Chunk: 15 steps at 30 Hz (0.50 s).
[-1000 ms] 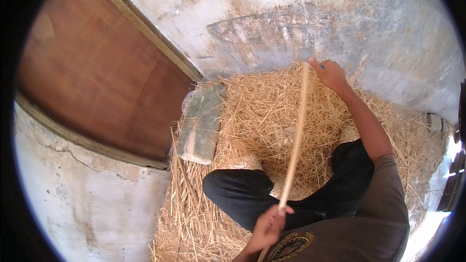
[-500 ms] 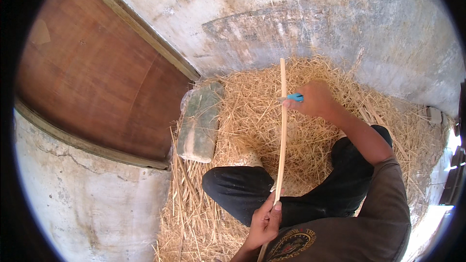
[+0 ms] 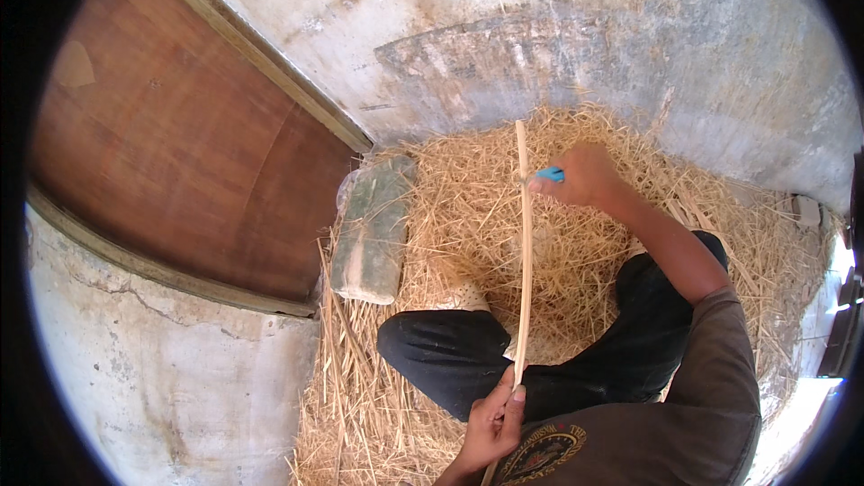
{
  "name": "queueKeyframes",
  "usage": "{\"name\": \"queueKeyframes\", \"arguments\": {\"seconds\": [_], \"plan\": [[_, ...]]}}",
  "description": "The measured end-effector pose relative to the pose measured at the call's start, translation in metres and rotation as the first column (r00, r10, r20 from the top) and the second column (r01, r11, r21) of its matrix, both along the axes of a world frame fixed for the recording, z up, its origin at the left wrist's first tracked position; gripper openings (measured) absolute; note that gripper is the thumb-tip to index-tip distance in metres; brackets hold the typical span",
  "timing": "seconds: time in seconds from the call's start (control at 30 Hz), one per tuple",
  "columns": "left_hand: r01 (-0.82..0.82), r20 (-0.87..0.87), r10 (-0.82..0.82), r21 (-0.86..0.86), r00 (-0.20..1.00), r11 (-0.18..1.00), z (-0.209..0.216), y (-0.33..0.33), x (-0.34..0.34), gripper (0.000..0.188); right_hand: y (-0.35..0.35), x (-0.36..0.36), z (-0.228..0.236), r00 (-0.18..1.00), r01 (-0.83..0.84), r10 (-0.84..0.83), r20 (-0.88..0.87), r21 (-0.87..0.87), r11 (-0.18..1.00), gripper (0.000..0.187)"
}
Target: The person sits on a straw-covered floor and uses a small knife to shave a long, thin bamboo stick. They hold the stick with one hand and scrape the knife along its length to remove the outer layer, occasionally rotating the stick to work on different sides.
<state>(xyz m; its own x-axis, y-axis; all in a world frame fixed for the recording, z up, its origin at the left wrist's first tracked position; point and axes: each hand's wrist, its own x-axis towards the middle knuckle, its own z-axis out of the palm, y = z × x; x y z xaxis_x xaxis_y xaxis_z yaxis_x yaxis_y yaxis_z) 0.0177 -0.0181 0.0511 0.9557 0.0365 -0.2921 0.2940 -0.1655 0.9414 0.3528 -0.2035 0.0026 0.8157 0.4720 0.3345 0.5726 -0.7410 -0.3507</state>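
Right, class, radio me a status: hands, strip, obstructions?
Left hand gripping pale strip low. Right hand holding blue tool at strip's upper part. Straw beneath; nothing seen blocking.

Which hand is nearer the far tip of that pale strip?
Right. The right hand, holding a blue tool, is just short of the tip; the left hand holds the strip farther back.

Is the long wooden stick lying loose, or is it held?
Held: the left hand grips the stick low down, and the right hand holds a blue tool at the stick's upper part.
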Motion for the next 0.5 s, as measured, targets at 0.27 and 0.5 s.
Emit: {"name": "queueKeyframes", "arguments": {"seconds": [0.27,0.5], "plan": [[0.189,-0.057,-0.205,-0.212,0.977,0.959,-0.023,-0.006,-0.034,0.035,-0.052,0.080,-0.008,0.872,0.435,-0.420,-0.253,0.007,0.900,0.086],[-0.050,-0.008,0.050,-0.201,0.999,0.978,-0.008,0.009,0.003,0.040,-0.043,0.053,-0.012,0.811,0.431,-0.085,-0.579,0.493,0.756,0.073]]}}
